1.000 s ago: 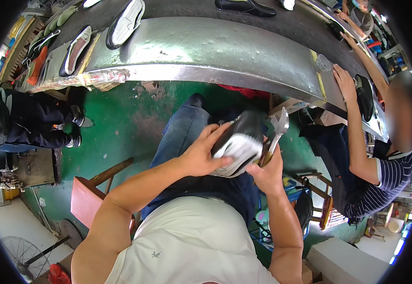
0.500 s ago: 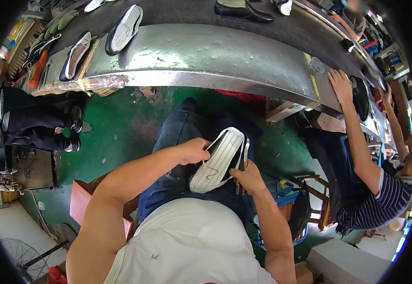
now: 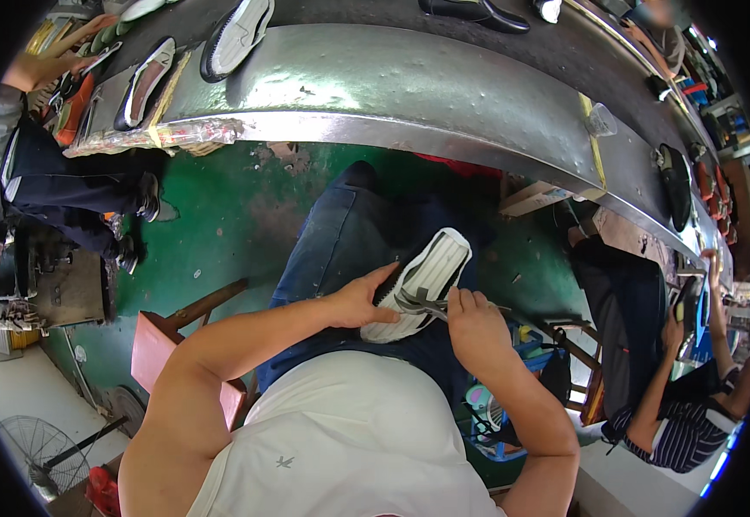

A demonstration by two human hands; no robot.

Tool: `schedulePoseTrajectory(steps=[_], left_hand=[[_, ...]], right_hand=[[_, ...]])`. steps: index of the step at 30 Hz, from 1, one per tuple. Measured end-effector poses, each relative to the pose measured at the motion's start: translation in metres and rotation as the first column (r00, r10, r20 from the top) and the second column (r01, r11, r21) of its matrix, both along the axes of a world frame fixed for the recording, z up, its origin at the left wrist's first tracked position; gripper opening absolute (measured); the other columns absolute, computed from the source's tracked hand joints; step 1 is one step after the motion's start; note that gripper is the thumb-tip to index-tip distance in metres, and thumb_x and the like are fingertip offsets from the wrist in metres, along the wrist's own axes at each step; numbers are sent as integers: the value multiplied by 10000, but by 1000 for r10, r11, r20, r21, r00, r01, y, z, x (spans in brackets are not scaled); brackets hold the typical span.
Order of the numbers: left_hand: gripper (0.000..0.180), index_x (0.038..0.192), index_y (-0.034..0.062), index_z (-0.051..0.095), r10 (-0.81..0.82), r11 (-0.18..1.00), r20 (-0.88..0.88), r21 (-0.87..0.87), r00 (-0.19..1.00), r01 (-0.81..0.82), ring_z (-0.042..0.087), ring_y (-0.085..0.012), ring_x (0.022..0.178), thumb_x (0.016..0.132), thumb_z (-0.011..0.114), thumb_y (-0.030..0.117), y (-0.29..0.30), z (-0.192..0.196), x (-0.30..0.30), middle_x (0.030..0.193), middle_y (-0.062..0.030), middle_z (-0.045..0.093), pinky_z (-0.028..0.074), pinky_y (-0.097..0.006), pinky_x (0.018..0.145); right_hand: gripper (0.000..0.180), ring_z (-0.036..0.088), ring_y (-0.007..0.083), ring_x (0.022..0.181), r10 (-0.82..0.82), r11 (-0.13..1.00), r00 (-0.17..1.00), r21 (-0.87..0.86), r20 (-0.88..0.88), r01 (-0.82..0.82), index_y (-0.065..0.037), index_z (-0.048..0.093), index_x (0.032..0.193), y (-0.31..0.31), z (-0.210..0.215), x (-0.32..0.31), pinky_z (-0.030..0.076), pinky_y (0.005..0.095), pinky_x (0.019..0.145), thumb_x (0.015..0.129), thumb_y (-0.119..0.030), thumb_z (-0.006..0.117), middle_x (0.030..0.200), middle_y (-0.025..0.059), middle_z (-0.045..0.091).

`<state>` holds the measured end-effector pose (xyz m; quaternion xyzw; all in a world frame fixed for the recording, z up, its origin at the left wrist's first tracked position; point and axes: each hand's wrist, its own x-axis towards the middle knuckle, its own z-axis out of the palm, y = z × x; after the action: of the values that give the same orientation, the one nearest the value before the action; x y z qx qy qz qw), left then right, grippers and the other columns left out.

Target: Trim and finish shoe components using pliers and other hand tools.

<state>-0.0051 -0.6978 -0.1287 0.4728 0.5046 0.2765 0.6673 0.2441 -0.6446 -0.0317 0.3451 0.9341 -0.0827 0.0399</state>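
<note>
Over my lap, a shoe (image 3: 433, 265) lies bottom up, its pale ribbed underside showing inside a dark upper. My left hand (image 3: 364, 297) grips its near left side, thumb on the underside and the other fingers partly hidden. In my right hand (image 3: 478, 326) is a pair of metal pliers (image 3: 424, 304), with the fingers closed round the handles. The plier head lies over the underside near the closer end of the shoe. Whether the jaws pinch anything cannot be made out.
A metal-edged bench (image 3: 349, 69) curves across ahead, with a white-bottomed shoe (image 3: 239, 39) and a black shoe (image 3: 675, 185) on it. A pink box-like seat (image 3: 155, 353) stands left, a blue basket (image 3: 494, 439) right. Co-workers are at both sides; one wears a striped shirt (image 3: 681, 435).
The pliers have swung from upright beside the shoe to across its underside. My left hand has shifted its grip. The right co-worker's hand has left the bench edge; a left co-worker now reaches over the bench.
</note>
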Motion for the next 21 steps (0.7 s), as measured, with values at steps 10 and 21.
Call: schedulePoseTrajectory(steps=[10,21], left_hand=[[1096,1586,-40,2,-100,994,-75,40,992,103,248,-276,1501,840,791,103,-3,-13,-6,1622,-233,230,211,-339,1220],[734,1601,17,149,344,888,423,-435,838,-145,257,-299,1505,1069,410,450,6,4,7,1638,-197,240,217,-358,1217]], right_hand=[[205,674,413,903,-47,803,997,-596,-62,1,-22,642,1040,10,-14,-7,531,502,783,898,-170,644,919,248,684],[229,677,406,889,-54,809,990,-575,132,121,23,588,1028,5,-6,-11,537,490,794,909,-166,639,948,241,673]])
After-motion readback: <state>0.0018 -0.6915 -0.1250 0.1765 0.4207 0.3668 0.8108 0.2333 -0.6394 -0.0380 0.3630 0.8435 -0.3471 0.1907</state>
